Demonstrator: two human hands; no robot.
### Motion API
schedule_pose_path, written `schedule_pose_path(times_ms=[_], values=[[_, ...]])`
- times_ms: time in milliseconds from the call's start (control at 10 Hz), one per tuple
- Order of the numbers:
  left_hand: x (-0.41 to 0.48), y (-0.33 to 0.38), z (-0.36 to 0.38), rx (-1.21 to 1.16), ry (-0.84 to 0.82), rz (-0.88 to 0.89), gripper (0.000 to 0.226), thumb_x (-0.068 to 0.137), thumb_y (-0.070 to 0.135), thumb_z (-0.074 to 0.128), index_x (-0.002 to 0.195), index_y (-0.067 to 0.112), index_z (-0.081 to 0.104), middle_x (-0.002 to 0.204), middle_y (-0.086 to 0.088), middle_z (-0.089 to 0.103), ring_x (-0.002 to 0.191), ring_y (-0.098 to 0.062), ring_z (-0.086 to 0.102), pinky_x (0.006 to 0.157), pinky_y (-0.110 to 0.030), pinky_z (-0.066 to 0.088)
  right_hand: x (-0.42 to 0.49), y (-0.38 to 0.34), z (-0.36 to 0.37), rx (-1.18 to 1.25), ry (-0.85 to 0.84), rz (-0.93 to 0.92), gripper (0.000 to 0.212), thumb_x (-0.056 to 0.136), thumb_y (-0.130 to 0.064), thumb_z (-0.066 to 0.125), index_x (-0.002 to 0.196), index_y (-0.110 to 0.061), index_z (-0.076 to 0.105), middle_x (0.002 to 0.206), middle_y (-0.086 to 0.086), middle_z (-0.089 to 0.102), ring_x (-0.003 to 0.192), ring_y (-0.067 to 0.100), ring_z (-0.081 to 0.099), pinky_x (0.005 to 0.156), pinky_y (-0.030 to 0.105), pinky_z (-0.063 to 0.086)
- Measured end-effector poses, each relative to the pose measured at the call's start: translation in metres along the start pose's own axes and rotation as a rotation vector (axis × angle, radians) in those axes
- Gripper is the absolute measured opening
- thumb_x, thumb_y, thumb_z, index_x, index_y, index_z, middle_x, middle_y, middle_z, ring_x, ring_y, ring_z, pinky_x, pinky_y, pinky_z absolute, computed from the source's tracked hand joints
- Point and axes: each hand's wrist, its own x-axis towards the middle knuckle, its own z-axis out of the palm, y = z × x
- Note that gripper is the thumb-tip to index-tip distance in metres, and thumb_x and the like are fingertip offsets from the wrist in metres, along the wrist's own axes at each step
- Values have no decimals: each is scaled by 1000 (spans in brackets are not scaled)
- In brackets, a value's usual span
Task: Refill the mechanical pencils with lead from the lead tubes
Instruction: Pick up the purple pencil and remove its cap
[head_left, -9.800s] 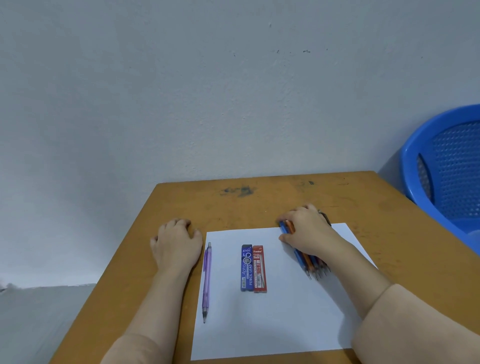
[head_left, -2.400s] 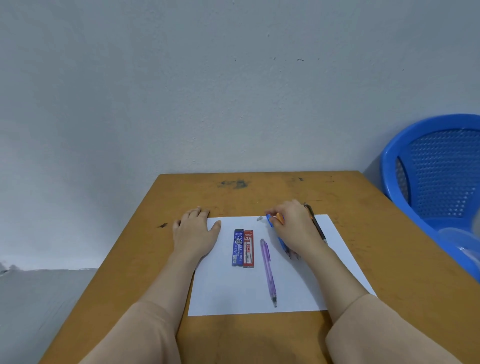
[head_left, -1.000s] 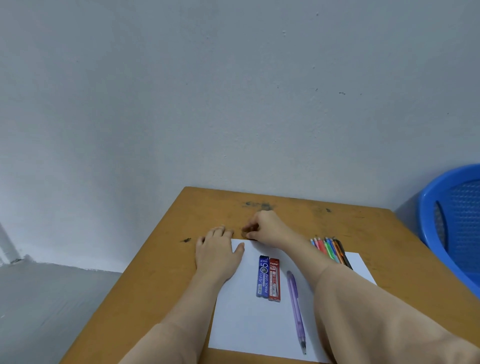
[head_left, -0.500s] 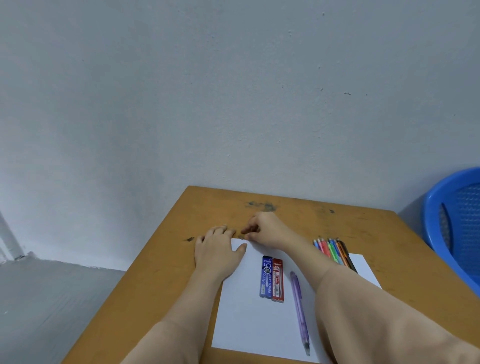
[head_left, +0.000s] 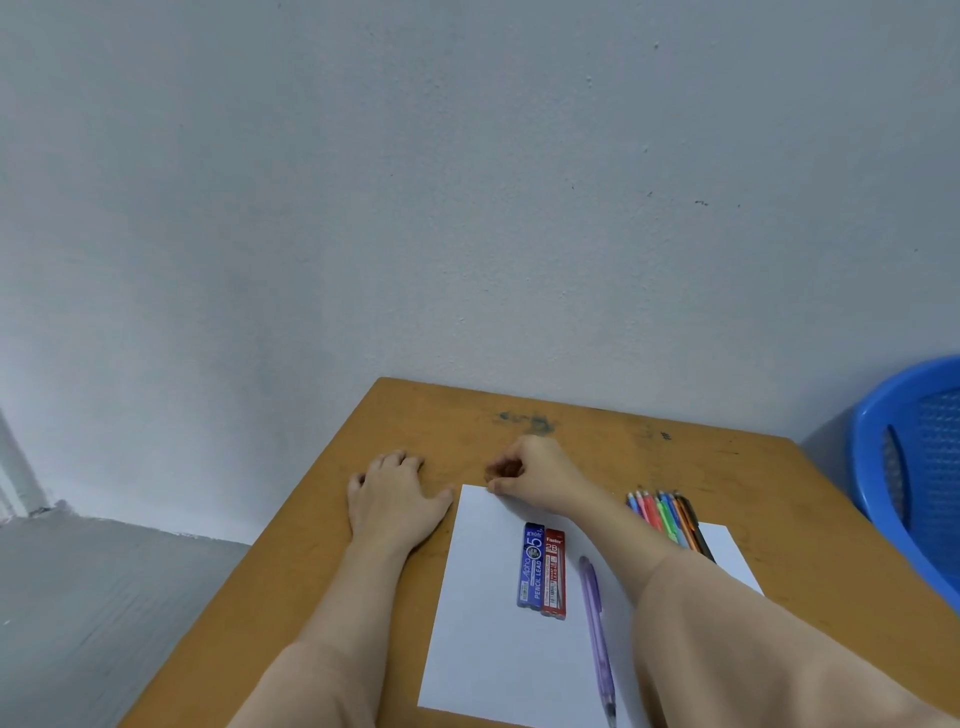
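The left hand (head_left: 397, 501) lies flat on the counter (head_left: 322, 571), fingers straight, at 10 o'clock of the paper (head_left: 493, 649). The right hand (head_left: 535, 475) curls its fingers at the sheet's 11 o'clock corner, perhaps pinching something. The lead tubes (head_left: 532, 566) lie mid-sheet, with the purple pencil (head_left: 596, 629) at their 4 o'clock.

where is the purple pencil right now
In the head view, the purple pencil lies on the white paper, just right of the red lead tube and left of the person's right sleeve, tip toward the near edge.
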Motion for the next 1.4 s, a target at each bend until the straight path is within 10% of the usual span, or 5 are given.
schedule_pose_path(times_ms=[800, 1000, 1400], values=[[-3, 6, -2, -18, -4, 34, 56, 89, 54, 47, 137, 26, 46, 149, 4, 35, 139, -14, 24, 111, -40, 15, -36, -4, -26, 315, 181, 155, 9, 83, -11, 71, 90, -14, 76, 79, -6, 69, 74, 0, 61, 57, 4, 42], [-9, 21, 2, -65, 0, 128, 51, 89, 50, 50, 134, 25, 51, 145, 5, 41, 137, -12, 27, 110, -40, 17, -67, 11, -46, 112, 141, 164, 15, 89, -12, 63, 98, -16, 74, 94, -6, 68, 91, 6, 62, 81, 17, 48], [-9, 24, 10, -15, -33, 175, 53, 89, 52, 49, 136, 27, 48, 145, 6, 41, 136, -13, 28, 110, -42, 19, -80, 23, -36, -232, 12, 116, 23, 93, -9, 53, 105, -13, 72, 113, 1, 67, 94, 5, 54, 82, 12, 38]])
